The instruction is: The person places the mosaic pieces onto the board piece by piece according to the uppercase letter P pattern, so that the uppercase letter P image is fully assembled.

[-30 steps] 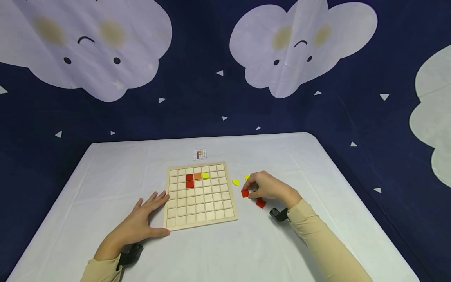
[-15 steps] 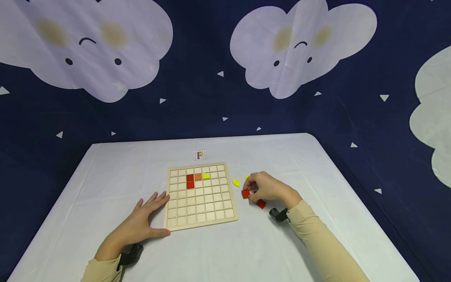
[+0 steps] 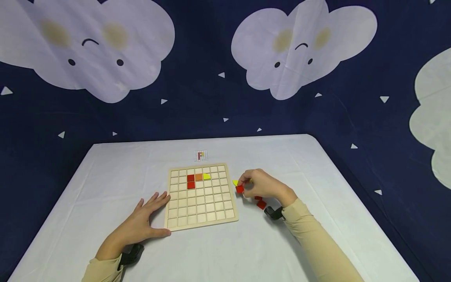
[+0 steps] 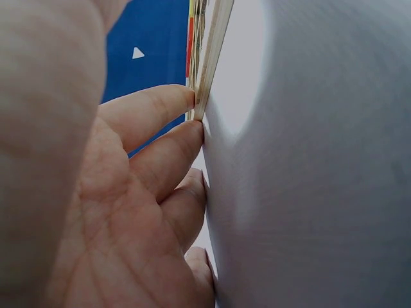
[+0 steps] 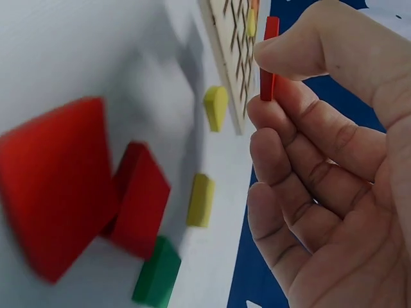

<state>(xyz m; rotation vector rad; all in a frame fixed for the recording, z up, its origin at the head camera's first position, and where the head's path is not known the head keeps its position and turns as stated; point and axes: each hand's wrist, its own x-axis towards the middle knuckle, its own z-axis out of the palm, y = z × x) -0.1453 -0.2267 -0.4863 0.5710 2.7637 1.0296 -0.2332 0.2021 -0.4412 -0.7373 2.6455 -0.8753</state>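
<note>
Between thumb and fingers, my right hand (image 3: 266,183) pinches a thin red square tile (image 3: 239,189), raised off the table near the board's right edge. My left hand (image 3: 139,222) lies at the left edge of the wooden grid board (image 3: 209,206), fingers spread and fairly straight, fingertips touching the board's side. On the board sit red tiles (image 3: 191,185), an orange tile (image 3: 199,177) and a yellow rounded tile (image 3: 206,176). Two loose red tiles (image 5: 61,186) lie below my right hand, with a green piece (image 5: 157,276) and two yellow pieces (image 5: 216,106) beyond them.
A small printed card (image 3: 201,156) with a coloured grid pattern lies behind the board. White cloth covers the table (image 3: 134,168). A dark blue backdrop (image 3: 197,121) with clouds hangs behind it.
My right hand has lifted the red tile and moved slightly left toward the board, uncovering more of the loose red tiles. My left hand and the board stay put.
</note>
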